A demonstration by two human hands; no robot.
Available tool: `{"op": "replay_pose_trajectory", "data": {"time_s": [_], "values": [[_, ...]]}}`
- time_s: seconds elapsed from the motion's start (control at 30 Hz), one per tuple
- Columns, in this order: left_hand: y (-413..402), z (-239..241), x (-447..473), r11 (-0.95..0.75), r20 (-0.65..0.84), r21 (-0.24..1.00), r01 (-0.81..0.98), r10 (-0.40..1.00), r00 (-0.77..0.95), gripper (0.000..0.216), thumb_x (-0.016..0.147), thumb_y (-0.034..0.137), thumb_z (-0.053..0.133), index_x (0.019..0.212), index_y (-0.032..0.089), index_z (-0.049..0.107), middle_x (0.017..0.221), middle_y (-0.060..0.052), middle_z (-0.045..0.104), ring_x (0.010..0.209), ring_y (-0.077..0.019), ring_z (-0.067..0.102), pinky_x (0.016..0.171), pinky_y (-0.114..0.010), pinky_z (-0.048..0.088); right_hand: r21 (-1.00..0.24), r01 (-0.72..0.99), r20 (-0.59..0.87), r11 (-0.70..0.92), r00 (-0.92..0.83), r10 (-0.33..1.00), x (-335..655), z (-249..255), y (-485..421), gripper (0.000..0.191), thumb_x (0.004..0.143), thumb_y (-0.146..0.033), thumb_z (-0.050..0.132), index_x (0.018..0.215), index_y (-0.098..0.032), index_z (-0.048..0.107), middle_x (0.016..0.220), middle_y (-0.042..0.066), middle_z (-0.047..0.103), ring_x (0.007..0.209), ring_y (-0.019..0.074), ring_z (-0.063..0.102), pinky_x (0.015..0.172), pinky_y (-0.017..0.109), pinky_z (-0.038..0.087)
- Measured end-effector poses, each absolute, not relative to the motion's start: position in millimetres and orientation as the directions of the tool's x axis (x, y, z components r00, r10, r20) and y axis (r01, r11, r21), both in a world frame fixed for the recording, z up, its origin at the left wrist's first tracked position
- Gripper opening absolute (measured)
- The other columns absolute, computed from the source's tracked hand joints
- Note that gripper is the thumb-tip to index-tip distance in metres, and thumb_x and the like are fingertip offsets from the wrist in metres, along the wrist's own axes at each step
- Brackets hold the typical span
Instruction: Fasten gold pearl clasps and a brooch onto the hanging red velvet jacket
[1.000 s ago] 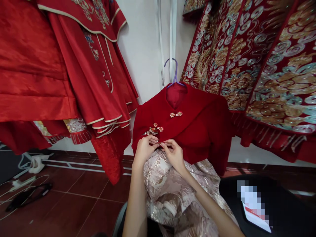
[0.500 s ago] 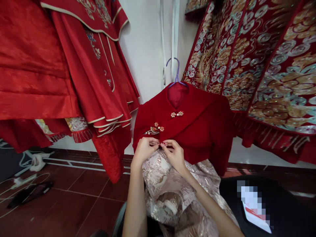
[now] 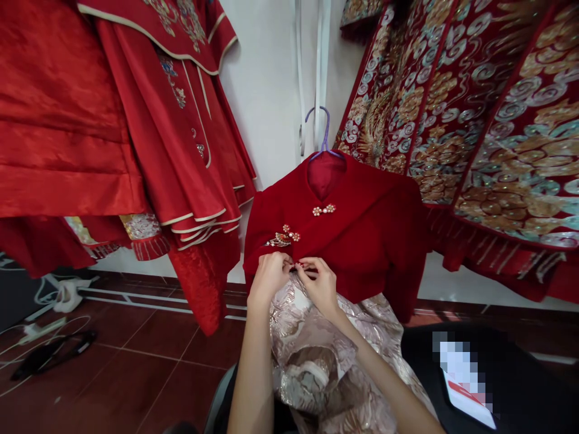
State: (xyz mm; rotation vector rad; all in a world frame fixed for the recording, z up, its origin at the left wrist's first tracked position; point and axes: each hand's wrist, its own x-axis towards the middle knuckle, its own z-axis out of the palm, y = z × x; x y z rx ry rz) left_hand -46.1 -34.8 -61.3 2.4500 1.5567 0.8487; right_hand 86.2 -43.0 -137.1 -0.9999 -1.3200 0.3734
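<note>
A red velvet jacket hangs on a purple hanger against the white wall. It carries pearl clasps: one at the collar and one lower left. My left hand and my right hand meet at the jacket's lower front edge. Both pinch a small clasp there with closed fingers. Below the jacket hangs a pale pink brocade skirt, between my forearms.
Red satin garments hang at the left. Dark red robes with gold and teal embroidery hang at the right. Cables and a power strip lie on the brown tiled floor. A black surface with a card sits lower right.
My hands stay at the same clasp; the left hand has shifted slightly right and its fingers have curled tighter. The skirt folds have moved a little.
</note>
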Motion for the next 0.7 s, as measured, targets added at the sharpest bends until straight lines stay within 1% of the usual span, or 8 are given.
{"op": "replay_pose_trajectory", "data": {"time_s": [0.1, 0.17, 0.23, 0.3, 0.43, 0.53, 0.6, 0.7], "values": [[-35, -59, -47, -0.486, 0.395, 0.315, 0.815, 0.848, 0.353, 0.02, 0.08, 0.012, 0.055, 0.083, 0.019, 0.073, 0.084, -0.007, 0.074, 0.081, -0.0208, 0.067, 0.079, -0.03, 0.043, -0.771, 0.311, 0.632, 0.556, 0.271, 0.726, 86, -137, -43, 0.014, 0.083, -0.029, 0.061, 0.09, -0.017, 0.065, 0.088, 0.004, 0.06, 0.076, 0.0132, 0.063, 0.069, 0.026, 0.061], [-35, -60, -47, -0.483, 0.399, 0.308, 0.82, 0.848, 0.35, 0.02, 0.081, 0.013, 0.054, 0.084, 0.02, 0.073, 0.085, -0.007, 0.073, 0.082, -0.02, 0.066, 0.083, -0.031, 0.043, -0.78, 0.308, 0.622, 0.545, 0.279, 0.732, 87, -137, -42, 0.013, 0.082, -0.029, 0.062, 0.089, -0.017, 0.065, 0.087, 0.005, 0.06, 0.075, 0.0134, 0.062, 0.069, 0.026, 0.06], [-33, -63, -47, -0.482, 0.411, 0.338, 0.808, 0.848, 0.334, 0.019, 0.081, 0.015, 0.055, 0.087, 0.02, 0.072, 0.087, -0.005, 0.073, 0.083, -0.0187, 0.066, 0.086, -0.031, 0.042, -0.806, 0.272, 0.589, 0.525, 0.288, 0.755, 88, -138, -40, 0.015, 0.081, -0.03, 0.063, 0.088, -0.017, 0.065, 0.087, 0.005, 0.061, 0.076, 0.0139, 0.062, 0.068, 0.026, 0.06], [-31, -66, -48, -0.49, 0.424, 0.393, 0.779, 0.847, 0.319, 0.017, 0.08, 0.016, 0.058, 0.089, 0.02, 0.071, 0.087, -0.003, 0.073, 0.083, -0.0174, 0.066, 0.089, -0.03, 0.042, -0.837, 0.203, 0.547, 0.508, 0.291, 0.785, 88, -139, -38, 0.019, 0.08, -0.033, 0.065, 0.089, -0.017, 0.066, 0.086, 0.005, 0.063, 0.076, 0.0146, 0.063, 0.067, 0.026, 0.059], [-27, -71, -52, -0.511, 0.43, 0.487, 0.708, 0.846, 0.315, 0.019, 0.08, 0.015, 0.056, 0.092, 0.019, 0.071, 0.085, -0.003, 0.074, 0.083, -0.0151, 0.068, 0.089, -0.027, 0.044, -0.868, -0.002, 0.47, 0.497, 0.322, 0.822, 88, -141, -33, 0.026, 0.076, -0.04, 0.07, 0.086, -0.017, 0.064, 0.082, 0.005, 0.065, 0.076, 0.0157, 0.064, 0.07, 0.028, 0.059], [-27, -69, -51, -0.506, 0.418, 0.49, 0.71, 0.851, 0.318, 0.021, 0.081, 0.015, 0.055, 0.094, 0.02, 0.072, 0.087, -0.003, 0.075, 0.083, -0.0147, 0.068, 0.088, -0.026, 0.044, -0.86, -0.106, 0.431, 0.5, 0.375, 0.82, 87, -142, -31, 0.03, 0.074, -0.042, 0.072, 0.085, -0.016, 0.062, 0.081, 0.005, 0.066, 0.077, 0.0167, 0.065, 0.073, 0.03, 0.058], [-29, -67, -49, -0.48, 0.409, 0.47, 0.741, 0.862, 0.299, 0.022, 0.08, 0.015, 0.056, 0.094, 0.021, 0.072, 0.085, -0.002, 0.075, 0.082, -0.0151, 0.068, 0.087, -0.027, 0.044, -0.857, -0.118, 0.421, 0.502, 0.403, 0.813, 88, -142, -30, 0.032, 0.074, -0.043, 0.072, 0.087, -0.016, 0.062, 0.081, 0.005, 0.067, 0.077, 0.0172, 0.065, 0.073, 0.031, 0.058], [-31, -64, -44, -0.452, 0.41, 0.447, 0.772, 0.871, 0.272, 0.022, 0.076, 0.012, 0.058, 0.09, 0.022, 0.071, 0.079, 0.0, 0.074, 0.078, -0.0154, 0.067, 0.086, -0.028, 0.044, -0.858, -0.089, 0.429, 0.506, 0.418, 0.801, 88, -142, -31, 0.033, 0.075, -0.044, 0.071, 0.089, -0.016, 0.062, 0.082, 0.006, 0.067, 0.078, 0.0177, 0.066, 0.073, 0.032, 0.058]]}}
